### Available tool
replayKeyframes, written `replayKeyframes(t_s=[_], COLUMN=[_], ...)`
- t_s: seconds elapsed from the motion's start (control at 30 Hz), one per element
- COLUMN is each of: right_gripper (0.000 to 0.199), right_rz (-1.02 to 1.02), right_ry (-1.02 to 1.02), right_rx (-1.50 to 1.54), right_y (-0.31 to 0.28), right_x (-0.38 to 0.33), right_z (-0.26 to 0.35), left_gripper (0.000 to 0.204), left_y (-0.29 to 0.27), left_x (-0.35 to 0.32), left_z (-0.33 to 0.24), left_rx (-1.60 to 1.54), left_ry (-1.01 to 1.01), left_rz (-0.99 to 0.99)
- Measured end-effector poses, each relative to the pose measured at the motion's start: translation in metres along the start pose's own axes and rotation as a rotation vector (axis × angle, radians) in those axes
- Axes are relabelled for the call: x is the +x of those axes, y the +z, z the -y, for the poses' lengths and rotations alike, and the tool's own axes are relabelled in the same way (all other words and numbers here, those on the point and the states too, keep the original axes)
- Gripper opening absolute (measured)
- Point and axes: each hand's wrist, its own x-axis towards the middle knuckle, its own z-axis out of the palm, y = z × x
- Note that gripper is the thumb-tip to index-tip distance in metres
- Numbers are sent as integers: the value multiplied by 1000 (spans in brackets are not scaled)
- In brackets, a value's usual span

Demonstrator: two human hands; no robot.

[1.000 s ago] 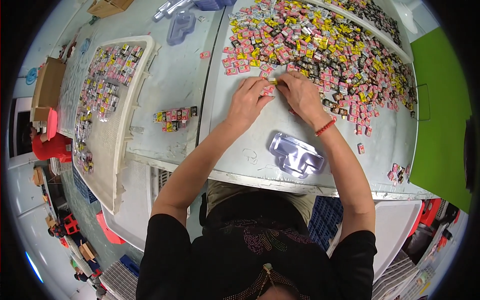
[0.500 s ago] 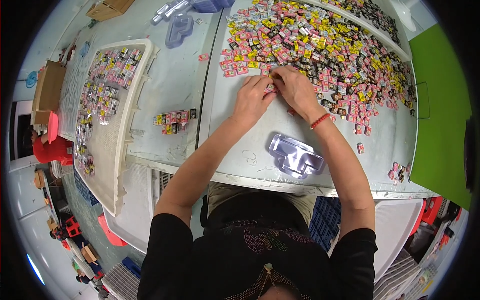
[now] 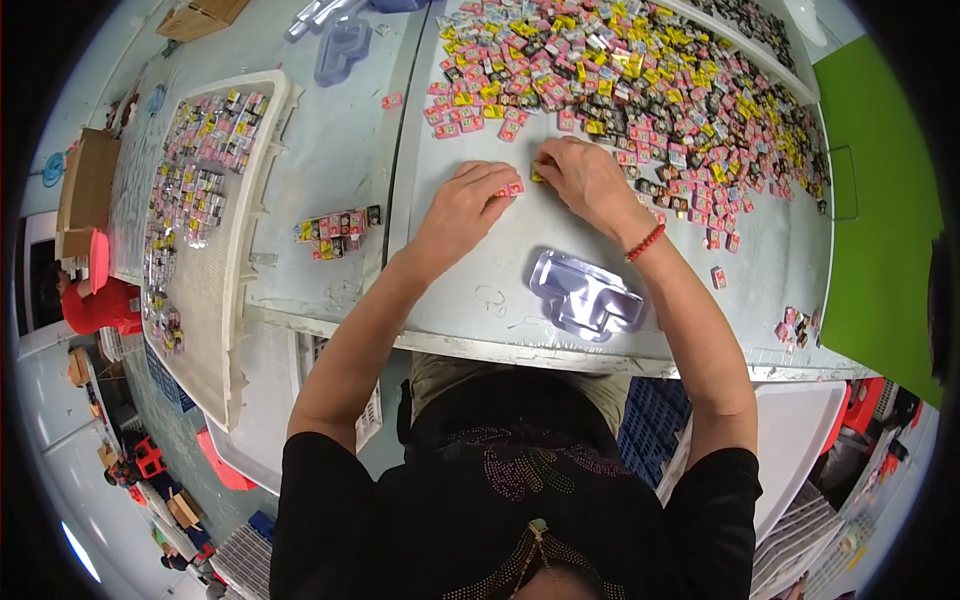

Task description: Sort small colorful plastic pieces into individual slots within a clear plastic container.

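Observation:
Small pink boxes (image 3: pixel 511 189) sit at the fingertips of my left hand (image 3: pixel 460 215), which is closed on them low over the table. My right hand (image 3: pixel 592 185), with a red bead bracelet at the wrist, pinches a small yellow box (image 3: pixel 538 174) just to the right of them. Beyond both hands spreads a thick heap of tiny pink, yellow and black boxes (image 3: pixel 600 85). A shiny clear plastic blister tray (image 3: pixel 585 295) lies between my forearms, near the table edge. To the left, a block of boxes in rows (image 3: pixel 338 232) rests on the table.
At the left stands a large cream tray (image 3: pixel 205 310) bearing filled blister packs (image 3: pixel 190 200). Other plastic blisters (image 3: pixel 343 50) lie at the far left, near a cardboard box (image 3: pixel 200 18). A green panel (image 3: pixel 880 220) borders the right side. A person in red (image 3: pixel 100 305) is far left.
My hands have come apart. The left has moved left and nearer with the pink boxes, while the right now has a yellow box in its fingertips. The view has shifted slightly.

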Motion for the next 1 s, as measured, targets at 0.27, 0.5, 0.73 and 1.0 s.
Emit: replayKeyframes(t_s=[0.27, 0.5, 0.73, 1.0], right_gripper=[20, 20, 18, 24], right_rz=[-290, -286, -344, -294], right_ry=[208, 286, 291, 92], right_rx=[56, 109, 98, -445], right_y=[-56, -46, -36, -39], right_x=[-63, -124, -127, -88], right_z=[-42, -44, -41, -57], left_gripper=[41, 41, 28, 24], left_y=[7, 25, 39, 68], left_x=[-3, 16, 0, 78], left_z=[-17, -9, -25, -45], left_rx=[-35, 40, 78, -17], left_ry=[9, 95, 99, 262], left_rz=[-16, 11, -64, 80])
